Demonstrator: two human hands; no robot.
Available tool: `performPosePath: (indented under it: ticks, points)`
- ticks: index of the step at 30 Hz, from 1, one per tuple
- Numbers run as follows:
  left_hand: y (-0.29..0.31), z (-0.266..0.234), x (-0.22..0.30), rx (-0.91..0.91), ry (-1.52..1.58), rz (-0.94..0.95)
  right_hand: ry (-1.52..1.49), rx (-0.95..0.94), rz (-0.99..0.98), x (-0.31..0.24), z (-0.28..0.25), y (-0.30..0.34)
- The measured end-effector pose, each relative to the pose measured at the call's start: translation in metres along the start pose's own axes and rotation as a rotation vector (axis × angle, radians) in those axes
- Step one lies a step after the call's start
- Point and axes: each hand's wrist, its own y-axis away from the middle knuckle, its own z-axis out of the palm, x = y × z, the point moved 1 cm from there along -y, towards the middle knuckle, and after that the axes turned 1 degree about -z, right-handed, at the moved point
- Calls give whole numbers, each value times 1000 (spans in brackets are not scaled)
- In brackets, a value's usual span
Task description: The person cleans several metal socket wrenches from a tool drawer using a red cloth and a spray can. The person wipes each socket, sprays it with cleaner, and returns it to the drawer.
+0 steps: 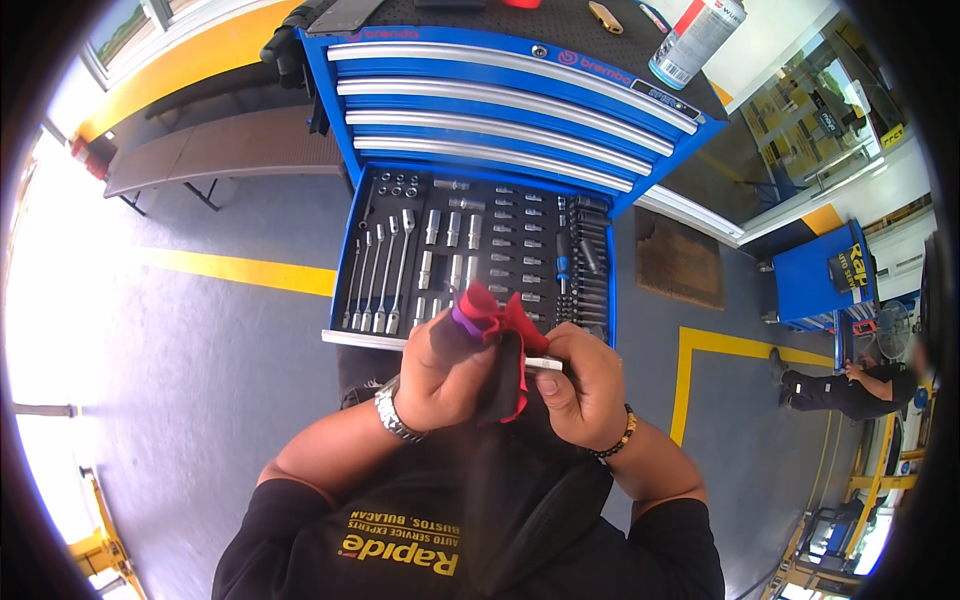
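Blue drawer (pixel 365 339) beyond; cloth (pixel 508 362) between left hand (pixel 447 368), gripping it, and right hand (pixel 588 385), pinching metal piece (pixel 543 364)

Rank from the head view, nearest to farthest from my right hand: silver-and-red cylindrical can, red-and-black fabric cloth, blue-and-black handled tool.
1. Red-and-black fabric cloth, just left of your right hand.
2. Blue-and-black handled tool, ahead in the blue drawer.
3. Silver-and-red cylindrical can, ahead-right on the black cabinet top.

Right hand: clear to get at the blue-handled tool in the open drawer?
Probably yes: the drawer is open and the blue-handled tool lies exposed beyond the right hand. That hand grips a metal piece, though, so it likely needs freeing first.
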Motion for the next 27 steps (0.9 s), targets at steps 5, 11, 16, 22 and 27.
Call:
performPosePath:
  ticks: [5,11,16,22,27]
  points:
    - [-3,18,5,363,623,-443,302,98,-396,6,-2,-6]
    - [8,-3,-30,300,854,-527,174,254,-318,14,-17,2]
    - [1,5,-29,155,989,-552,-74,297,-166,14,-17,7]
    - [6,2,-54,32,1195,-718,-1155,131,229,26,-12,3]
    - [18,6,-76,-118,1274,-681,-1202,84,149,32,-12,1]
